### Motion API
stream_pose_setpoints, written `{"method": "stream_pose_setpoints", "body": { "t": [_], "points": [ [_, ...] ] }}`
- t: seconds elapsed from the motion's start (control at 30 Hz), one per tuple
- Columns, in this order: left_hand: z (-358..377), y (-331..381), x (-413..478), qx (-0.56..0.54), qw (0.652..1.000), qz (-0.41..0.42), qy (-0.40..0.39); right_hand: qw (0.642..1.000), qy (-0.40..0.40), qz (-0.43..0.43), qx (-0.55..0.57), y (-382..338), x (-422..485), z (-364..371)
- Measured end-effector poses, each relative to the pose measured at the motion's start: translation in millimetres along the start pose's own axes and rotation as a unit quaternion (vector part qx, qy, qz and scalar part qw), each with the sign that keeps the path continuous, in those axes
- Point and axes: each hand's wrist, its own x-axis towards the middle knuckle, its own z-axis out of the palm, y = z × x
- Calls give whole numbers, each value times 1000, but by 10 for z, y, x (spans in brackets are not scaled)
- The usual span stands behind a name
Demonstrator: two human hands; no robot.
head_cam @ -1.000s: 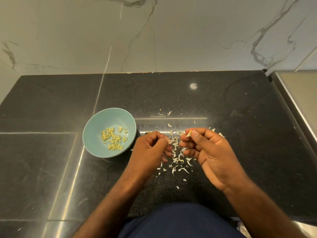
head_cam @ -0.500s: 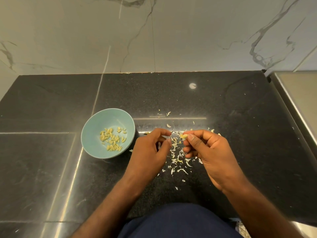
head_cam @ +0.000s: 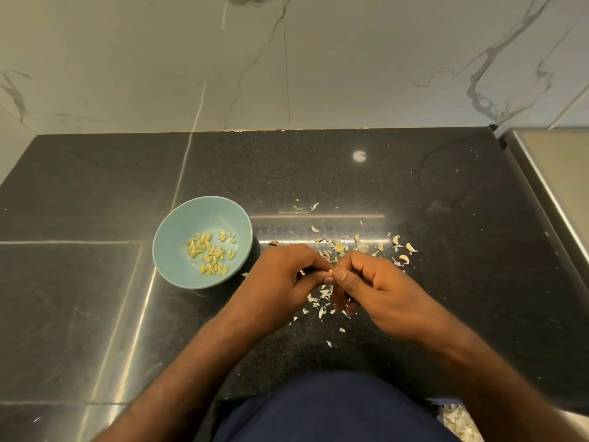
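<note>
The left hand (head_cam: 285, 282) and the right hand (head_cam: 379, 291) are held together above the middle of the black counter (head_cam: 446, 218), nearer its front edge than its rear edge. The fingertips of both hands meet, and a small pale-yellow seed (head_cam: 330, 271) is pinched between them. Only a sliver of the seed is exposed. The fingers of both hands are curled inward, and the right thumb is laid just beside the seed. Whether the husk is on or off cannot be told.

A light-blue bowl (head_cam: 191, 215) is set on the counter to the left of the left hand, near it but not touching, toward the left edge. A loose heap of peeled seeds (head_cam: 210, 253) is contained in its bottom.

Husk fragments (head_cam: 338, 247) are scattered on the counter beneath and behind the hands, with a few larger pieces lying toward the right edge.

The rear edge of the counter is met by a marble wall (head_cam: 318, 59). A steel surface (head_cam: 557, 161) adjoins the right edge. A dark-blue garment (head_cam: 334, 409) is seen at the front edge.
</note>
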Motion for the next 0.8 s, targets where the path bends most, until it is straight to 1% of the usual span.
{"method": "stream_pose_setpoints", "body": {
  "t": [0.03, 0.07, 0.17, 0.27, 0.33, 0.43, 0.53, 0.6, 0.67, 0.73, 0.8],
  "points": [
    [-18, 5, -5, 1, 1000, 0, -17, 1000, -22, 6, 5, -11, -7, -16],
    [-37, 3, -11, 4, 999, 7, -33, 999, -36, 15, 34, -15, -16, -18],
    [-66, 11, -19, 24, 997, 37, -68, 982, -63, 49, 173, -23, -41, 8],
    [-35, 33, -16, 49, 994, 47, -81, 962, -53, 72, 258, -16, -43, 54],
    [4, 49, -16, 40, 995, 52, -80, 960, -24, 74, 270, -19, -40, 115],
    [69, 42, -20, -66, 997, 6, -44, 975, 56, 39, 211, -5, -23, 247],
    [163, 90, -39, -171, 983, -73, -2, 987, 121, -46, 100, 38, -1, 325],
    [201, 146, -56, -234, 966, -113, 10, 981, 150, -123, 22, 67, 0, 317],
    [205, 198, -74, -269, 955, -127, 16, 969, 168, -178, -35, 84, 4, 283],
    [205, 248, -81, -285, 949, -136, 20, 961, 175, -205, -68, 98, 21, 249],
    [214, 294, -79, -305, 940, -153, 23, 958, 182, -205, -81, 109, 32, 238]
  ]
}}
